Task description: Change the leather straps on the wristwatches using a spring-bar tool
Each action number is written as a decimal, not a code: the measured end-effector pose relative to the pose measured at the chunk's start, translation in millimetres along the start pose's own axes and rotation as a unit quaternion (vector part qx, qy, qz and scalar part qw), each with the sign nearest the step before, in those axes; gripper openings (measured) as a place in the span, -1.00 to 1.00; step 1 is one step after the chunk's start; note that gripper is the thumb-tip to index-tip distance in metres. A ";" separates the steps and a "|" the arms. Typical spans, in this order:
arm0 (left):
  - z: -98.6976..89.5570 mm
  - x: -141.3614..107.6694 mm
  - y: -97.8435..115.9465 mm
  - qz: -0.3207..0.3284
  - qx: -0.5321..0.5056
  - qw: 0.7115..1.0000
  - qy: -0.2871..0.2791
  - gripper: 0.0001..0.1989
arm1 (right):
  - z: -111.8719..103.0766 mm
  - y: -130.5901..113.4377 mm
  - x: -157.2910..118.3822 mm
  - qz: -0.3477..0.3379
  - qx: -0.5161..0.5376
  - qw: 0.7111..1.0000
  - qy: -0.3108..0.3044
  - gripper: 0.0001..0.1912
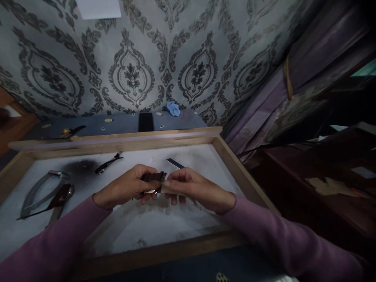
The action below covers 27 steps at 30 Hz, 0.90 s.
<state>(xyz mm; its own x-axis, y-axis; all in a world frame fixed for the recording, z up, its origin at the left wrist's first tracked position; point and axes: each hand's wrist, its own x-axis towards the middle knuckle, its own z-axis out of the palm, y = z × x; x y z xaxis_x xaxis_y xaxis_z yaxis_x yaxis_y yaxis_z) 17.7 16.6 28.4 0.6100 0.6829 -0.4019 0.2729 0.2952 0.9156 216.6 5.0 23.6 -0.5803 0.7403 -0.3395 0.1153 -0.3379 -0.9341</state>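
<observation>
Above the tray, my left hand (132, 186) is closed around a wristwatch (154, 177) with a dark brown strap and a gold-coloured case edge. My right hand (194, 188) meets it from the other side, thumb and fingers pinched at the strap's end. A flat tan piece (168, 189) shows below the right fingers; whether it belongs to the strap I cannot tell. The watch face is hidden. Just beyond the right hand, a dark flat strip (174, 163) with a light edge lies on the white tray floor.
A wood-rimmed tray (235, 164) surrounds the work. Inside, at left, lie a grey-strapped watch (38, 188), a brown-strapped watch (60, 196) and a dark watch (107, 164). Behind its rim are a black phone-like slab (146, 122), a blue flower (173, 109) and another watch (72, 131).
</observation>
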 end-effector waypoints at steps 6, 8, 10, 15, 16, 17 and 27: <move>0.1 2.0 -1.0 0.005 0.030 1.000 -0.003 -0.89 | 3.9 9.0 4.7 0.036 0.045 0.998 0.025 -0.61; -0.2 2.6 -2.2 0.011 0.034 0.999 -0.005 -0.89 | 4.4 9.8 5.7 0.043 0.053 0.997 0.031 -0.62; -0.2 2.7 -3.1 0.018 0.036 0.999 -0.006 -0.88 | 5.3 9.9 6.4 0.044 0.064 0.996 0.038 -0.63; 1.2 1.6 -3.2 0.023 0.021 0.999 -0.003 -0.81 | 8.6 10.5 6.8 0.049 0.095 0.992 0.061 -0.67; 1.5 1.4 -3.4 0.025 0.016 1.000 -0.001 -0.80 | 9.1 10.5 6.7 0.048 0.096 0.992 0.064 -0.68; 1.9 1.4 -3.7 0.028 0.009 1.000 0.001 -0.78 | 9.4 10.5 6.6 0.046 0.094 0.992 0.064 -0.69; 8.7 0.9 0.2 0.040 0.008 0.998 0.056 -0.84 | 8.5 12.8 5.4 0.011 0.099 0.994 0.046 -0.75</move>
<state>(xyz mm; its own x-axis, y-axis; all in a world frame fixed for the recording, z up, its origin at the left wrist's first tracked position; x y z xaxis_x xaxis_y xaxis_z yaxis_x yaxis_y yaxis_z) 24.7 11.5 28.1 0.5435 0.7747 -0.3230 0.2384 0.2265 0.9444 208.0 -0.3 10.8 -0.5028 0.7783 -0.3759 -0.0386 -0.4547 -0.8898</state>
